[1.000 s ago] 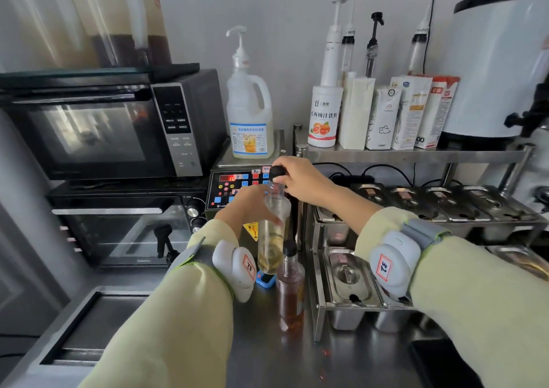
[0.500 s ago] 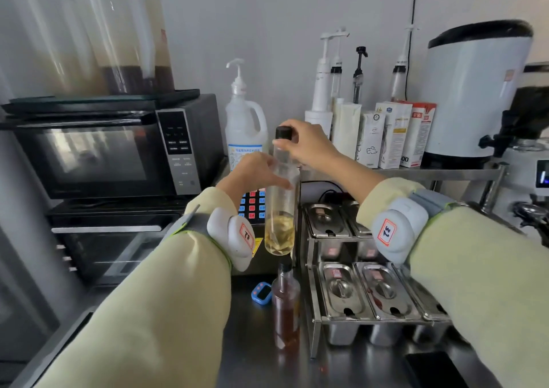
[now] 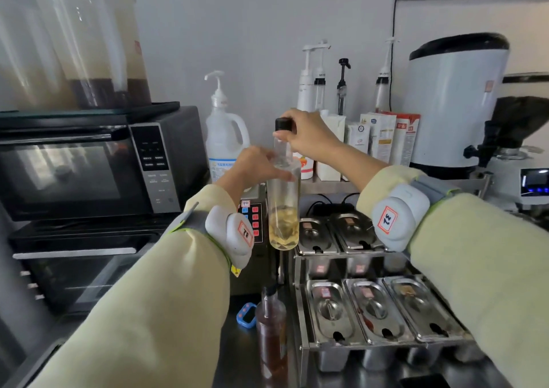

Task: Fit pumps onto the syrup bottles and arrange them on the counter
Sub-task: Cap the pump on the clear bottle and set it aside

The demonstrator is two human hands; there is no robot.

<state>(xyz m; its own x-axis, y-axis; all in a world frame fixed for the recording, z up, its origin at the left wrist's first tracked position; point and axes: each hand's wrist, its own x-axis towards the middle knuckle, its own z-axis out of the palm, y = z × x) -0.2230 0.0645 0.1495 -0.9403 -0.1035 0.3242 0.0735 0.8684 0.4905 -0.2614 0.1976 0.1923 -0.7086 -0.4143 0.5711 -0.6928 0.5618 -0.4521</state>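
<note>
Clear syrup bottle (image 3: 283, 197) upright in left hand's (image 3: 258, 166) grip, right hand (image 3: 309, 138) pinching its black cap (image 3: 283, 124).

We note a plain grey-white wall (image 3: 252, 31) in even, soft light. A black oven (image 3: 89, 164) stands left, a steel shelf (image 3: 326, 183) centre, a white insulated barrel (image 3: 454, 102) right.

Drinks-shop or café prep corner, judging by the gear. Stacked ovens (image 3: 89, 173) at left, with large clear pitchers (image 3: 74, 46) of dark liquid on top. Shelf (image 3: 335, 184) along the wall crowded with pump-topped bottles (image 3: 307, 90) and cartons (image 3: 383, 138). Big white insulated dispenser (image 3: 454, 99) with a tap at right. Tiered rack of lidded steel topping pans (image 3: 380, 310) on a stainless counter (image 3: 231, 358).
</note>
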